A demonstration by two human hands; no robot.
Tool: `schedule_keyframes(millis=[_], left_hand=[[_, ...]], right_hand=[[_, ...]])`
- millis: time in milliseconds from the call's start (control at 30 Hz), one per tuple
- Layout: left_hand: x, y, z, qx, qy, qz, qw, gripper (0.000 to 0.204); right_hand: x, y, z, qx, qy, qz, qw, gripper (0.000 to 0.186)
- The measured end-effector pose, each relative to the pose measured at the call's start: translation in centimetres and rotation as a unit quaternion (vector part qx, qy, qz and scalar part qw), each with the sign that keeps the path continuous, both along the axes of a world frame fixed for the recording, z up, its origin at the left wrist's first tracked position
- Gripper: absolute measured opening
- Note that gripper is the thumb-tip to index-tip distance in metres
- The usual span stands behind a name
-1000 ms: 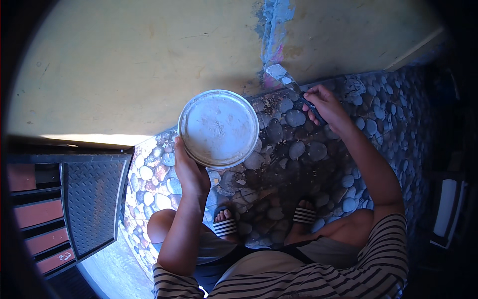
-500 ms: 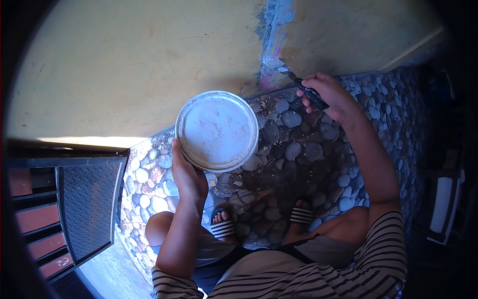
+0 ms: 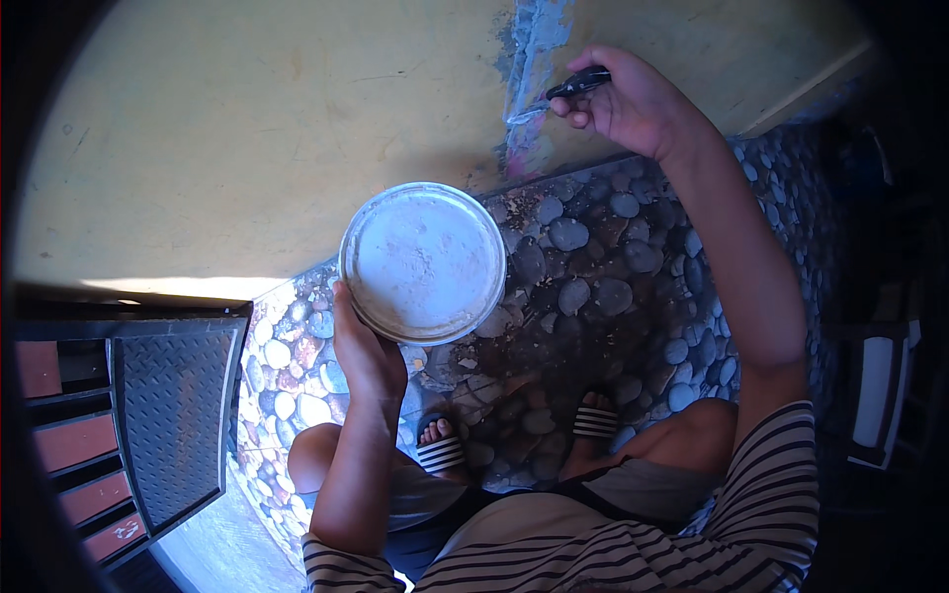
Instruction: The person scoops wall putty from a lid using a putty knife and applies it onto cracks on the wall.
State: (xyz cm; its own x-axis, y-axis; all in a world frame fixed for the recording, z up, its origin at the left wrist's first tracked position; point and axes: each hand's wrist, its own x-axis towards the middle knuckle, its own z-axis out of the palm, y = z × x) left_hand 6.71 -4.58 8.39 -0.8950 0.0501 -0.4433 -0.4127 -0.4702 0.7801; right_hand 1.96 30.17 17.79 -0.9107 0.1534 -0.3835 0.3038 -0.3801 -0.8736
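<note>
My left hand (image 3: 368, 354) grips the near left rim of a round, shallow white lid (image 3: 423, 259), its inside smeared with pale residue. The lid is held out above the floor, close to the wall. My right hand (image 3: 633, 104) is closed on the black handle of a putty knife (image 3: 578, 83). The knife's blade, coated with white filler, lies against the wall on a rough vertical strip of whitish-blue filler (image 3: 534, 49). Pink and grey patches show at the strip's lower end.
A yellow wall (image 3: 247, 128) rises in front of me. Pebble-patterned floor (image 3: 583, 287) lies below, with small crumbs scattered near the wall. My sandalled feet are planted on it. At left stands a metal diamond-plate ramp (image 3: 173, 425) beside reddish slats (image 3: 74, 442). A pale object (image 3: 878, 390) stands at far right.
My right hand has moved up and slightly left, turning the putty knife so its handle now points up to the right. The left hand and lid have barely shifted.
</note>
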Motion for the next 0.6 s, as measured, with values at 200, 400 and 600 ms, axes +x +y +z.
schedule_keyframes(millis=[200, 400, 600], left_hand=[[0.3, 0.0, 0.6, 0.004, -0.003, -0.003, 1.0, 0.05], [0.3, -0.7, 0.6, 0.002, 0.0, -0.006, 1.0, 0.051], [0.3, -0.2, 0.7, 0.002, -0.006, -0.009, 1.0, 0.052]], right_hand=[[-0.6, 0.6, 2.3, -0.003, 0.006, 0.015, 1.0, 0.019], [3.3, -0.1, 3.1, 0.017, -0.048, -0.003, 0.999, 0.019], [3.2, -0.5, -1.1, -0.054, -0.083, -0.029, 0.995, 0.013]])
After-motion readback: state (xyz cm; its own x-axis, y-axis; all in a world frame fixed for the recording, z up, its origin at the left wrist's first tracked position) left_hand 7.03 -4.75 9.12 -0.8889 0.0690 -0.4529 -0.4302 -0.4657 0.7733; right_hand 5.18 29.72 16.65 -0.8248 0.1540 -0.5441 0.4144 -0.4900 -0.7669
